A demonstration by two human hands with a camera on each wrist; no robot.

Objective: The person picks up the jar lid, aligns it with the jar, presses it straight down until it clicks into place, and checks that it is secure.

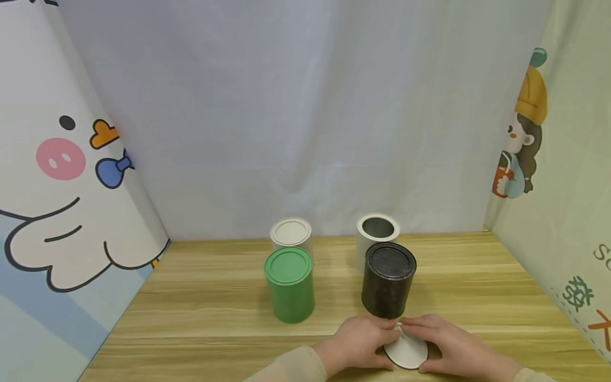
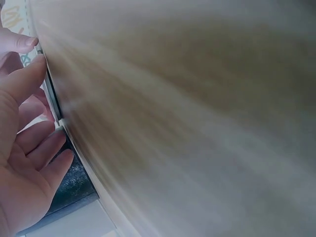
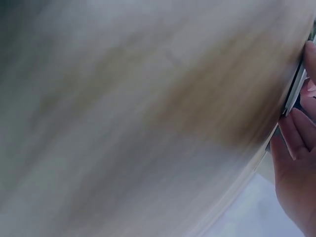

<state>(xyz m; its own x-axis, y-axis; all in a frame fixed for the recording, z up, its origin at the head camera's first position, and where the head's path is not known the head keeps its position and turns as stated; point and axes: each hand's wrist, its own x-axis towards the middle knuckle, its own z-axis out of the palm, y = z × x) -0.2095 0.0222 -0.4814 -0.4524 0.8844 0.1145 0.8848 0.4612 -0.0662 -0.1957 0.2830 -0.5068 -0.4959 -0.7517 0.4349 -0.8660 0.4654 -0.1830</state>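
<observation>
A white round lid [image 1: 407,351] with a thin dark edge lies at the table's front, just before the black can [image 1: 389,281]. My left hand [image 1: 360,342] holds its left side, with the thumb near the front edge and the fingers toward the back. From the right, my right hand [image 1: 451,345] holds the opposite side in the same way. The fingertips of both hands nearly meet at the back and cover part of the lid. In the left wrist view, the left hand [image 2: 29,148] lies by the lid's edge; the right hand [image 3: 298,158] shows in the right wrist view.
Behind the black can stands a white can [image 1: 369,254], open at the top. A green can [image 1: 291,286] stands left of the black one, and a second white can [image 1: 292,233] with a closed top is behind it. Curtains surround the wooden table [image 1: 200,297].
</observation>
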